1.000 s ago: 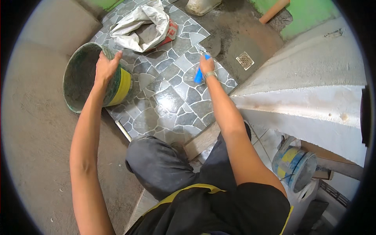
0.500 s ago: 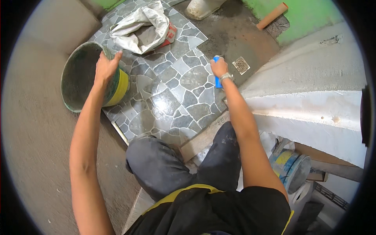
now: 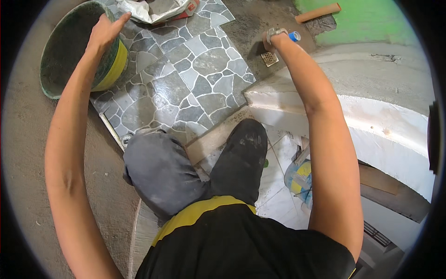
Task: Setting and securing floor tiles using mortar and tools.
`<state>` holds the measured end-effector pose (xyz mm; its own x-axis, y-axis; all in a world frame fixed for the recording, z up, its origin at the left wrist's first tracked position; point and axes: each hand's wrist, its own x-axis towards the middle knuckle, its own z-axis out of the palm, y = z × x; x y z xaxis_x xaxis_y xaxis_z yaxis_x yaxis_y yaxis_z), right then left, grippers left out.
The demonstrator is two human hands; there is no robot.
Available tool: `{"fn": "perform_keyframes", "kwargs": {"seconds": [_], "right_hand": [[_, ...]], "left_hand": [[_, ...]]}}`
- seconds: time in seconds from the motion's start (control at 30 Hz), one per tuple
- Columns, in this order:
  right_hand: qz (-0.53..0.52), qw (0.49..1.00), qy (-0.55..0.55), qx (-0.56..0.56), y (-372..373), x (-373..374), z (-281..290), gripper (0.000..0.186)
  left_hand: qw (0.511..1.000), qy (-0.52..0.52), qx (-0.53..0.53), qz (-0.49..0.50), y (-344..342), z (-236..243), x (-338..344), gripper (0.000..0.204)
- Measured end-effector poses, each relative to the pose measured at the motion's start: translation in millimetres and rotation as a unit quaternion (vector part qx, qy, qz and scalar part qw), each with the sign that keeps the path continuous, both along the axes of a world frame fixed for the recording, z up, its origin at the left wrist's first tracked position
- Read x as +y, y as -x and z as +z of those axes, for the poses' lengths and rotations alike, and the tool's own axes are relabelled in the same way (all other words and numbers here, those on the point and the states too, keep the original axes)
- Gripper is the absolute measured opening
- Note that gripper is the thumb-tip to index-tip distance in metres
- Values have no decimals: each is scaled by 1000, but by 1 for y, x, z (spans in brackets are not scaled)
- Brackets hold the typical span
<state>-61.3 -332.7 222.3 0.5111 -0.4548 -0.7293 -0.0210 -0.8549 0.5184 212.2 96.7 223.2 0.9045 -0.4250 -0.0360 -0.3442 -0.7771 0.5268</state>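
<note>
My left hand (image 3: 104, 32) grips the rim of a large green bucket (image 3: 62, 63) with a yellow band, its inside grey with residue. Over the rough cement patch at the upper right, my right hand (image 3: 269, 41) is wrapped round a blue cylinder (image 3: 293, 36), mostly hidden behind the hand and watch. A square metal drain grate (image 3: 269, 60) lies just below that hand. Grey stone-patterned tiles (image 3: 172, 88) cover the floor between my two arms.
A white sack (image 3: 148, 10) lies at the top, an orange pipe (image 3: 316, 13) by the green wall (image 3: 371, 23). A pale ledge (image 3: 390, 130) runs along the right, above a blue bucket (image 3: 299, 183). A plank (image 3: 200, 148) and a white rod (image 3: 111, 130) edge the tiles.
My right hand has moved forward and right with the blue cylinder, off the tiles. The view has shifted, so the bucket in my left hand sits higher and farther left.
</note>
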Motion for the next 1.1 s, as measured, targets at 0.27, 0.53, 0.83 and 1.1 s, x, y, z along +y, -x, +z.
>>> {"fn": "perform_keyframes", "kwargs": {"seconds": [0.27, 0.53, 0.83, 1.1], "right_hand": [[19, 998, 5, 62, 36, 1, -43, 40], [81, 992, 33, 87, 25, -8, -56, 41], [91, 993, 26, 74, 33, -10, -69, 29], [64, 997, 22, 41, 31, -4, -50, 36]], "left_hand": [[1000, -8, 3, -3, -10, -9, 3, 100], [1000, -19, -14, -6, -18, -19, 6, 108], [996, -26, 62, -66, -21, -15, 7, 107], [1000, -18, -17, 7, 2, 2, -2, 111]]}}
